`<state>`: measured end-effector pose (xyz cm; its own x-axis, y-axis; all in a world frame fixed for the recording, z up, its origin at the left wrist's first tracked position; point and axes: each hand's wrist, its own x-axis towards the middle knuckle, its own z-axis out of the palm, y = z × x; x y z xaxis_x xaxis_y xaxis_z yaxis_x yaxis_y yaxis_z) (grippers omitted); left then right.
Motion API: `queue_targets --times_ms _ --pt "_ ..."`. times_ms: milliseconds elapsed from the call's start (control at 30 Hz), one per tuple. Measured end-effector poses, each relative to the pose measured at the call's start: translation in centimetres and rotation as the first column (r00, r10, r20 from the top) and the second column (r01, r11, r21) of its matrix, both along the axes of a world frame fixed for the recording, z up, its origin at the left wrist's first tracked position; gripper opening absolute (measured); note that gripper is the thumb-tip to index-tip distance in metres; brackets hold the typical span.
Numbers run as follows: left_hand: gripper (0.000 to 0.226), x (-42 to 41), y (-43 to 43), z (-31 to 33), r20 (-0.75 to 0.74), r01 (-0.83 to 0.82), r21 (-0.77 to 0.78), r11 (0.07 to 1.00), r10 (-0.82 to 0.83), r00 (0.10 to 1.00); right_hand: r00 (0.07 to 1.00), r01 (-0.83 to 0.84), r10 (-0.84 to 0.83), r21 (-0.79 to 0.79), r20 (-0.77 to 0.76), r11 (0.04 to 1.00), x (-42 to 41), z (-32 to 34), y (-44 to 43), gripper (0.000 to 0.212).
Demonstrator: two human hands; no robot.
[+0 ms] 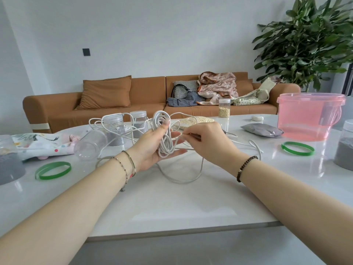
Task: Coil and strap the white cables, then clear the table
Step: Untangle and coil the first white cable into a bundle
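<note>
Your left hand (152, 150) is raised palm-up above the middle of the worktop (172, 207). A bundle of white cable (164, 144) loops lies across the palm and stands up past it. Your thumb (164, 125) is bent over the bundle and presses it against the hand. The left fingers (176, 153) lie almost straight and a little spread beneath the loops, pointing to your right.

Just beside their tips, your right hand (207, 143) has its fingers (193, 134) drawn together, pinching a single strand that runs out of the bundle. From there the slack drops to the worktop in one wide loop below both hands, and another length trails off past your right wrist. More white strands lie tangled farther back, around two lidded jars (114, 131) of grey powder.

A clear jar (89, 147) lies on its side to the left of the bundle, near a printed cloth (42, 145). One green ring (53, 170) lies flat on the worktop by your left forearm, and a second green ring (297, 148) lies to the right, in front of a pink bucket (305, 119). A grey pouch (261, 130) lies just left of the bucket. A brown sofa (114, 104) stands behind the worktop.
</note>
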<state>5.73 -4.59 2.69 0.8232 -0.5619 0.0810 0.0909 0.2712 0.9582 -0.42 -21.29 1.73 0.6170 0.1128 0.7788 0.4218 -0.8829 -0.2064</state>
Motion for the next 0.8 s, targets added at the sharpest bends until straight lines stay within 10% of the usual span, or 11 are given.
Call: queue_targets --times_ms 533,800 --pt "0.029 0.2 -0.1 -0.6 0.288 0.0 0.225 0.974 -0.067 0.955 0.973 0.217 -0.226 -0.142 -0.049 0.966 -0.7 0.3 0.1 0.048" --pt "0.028 1.7 1.0 0.3 0.205 -0.245 -0.045 0.968 0.249 0.947 0.902 0.428 -0.429 0.028 0.044 0.903 -1.0 1.2 -1.4 0.065"
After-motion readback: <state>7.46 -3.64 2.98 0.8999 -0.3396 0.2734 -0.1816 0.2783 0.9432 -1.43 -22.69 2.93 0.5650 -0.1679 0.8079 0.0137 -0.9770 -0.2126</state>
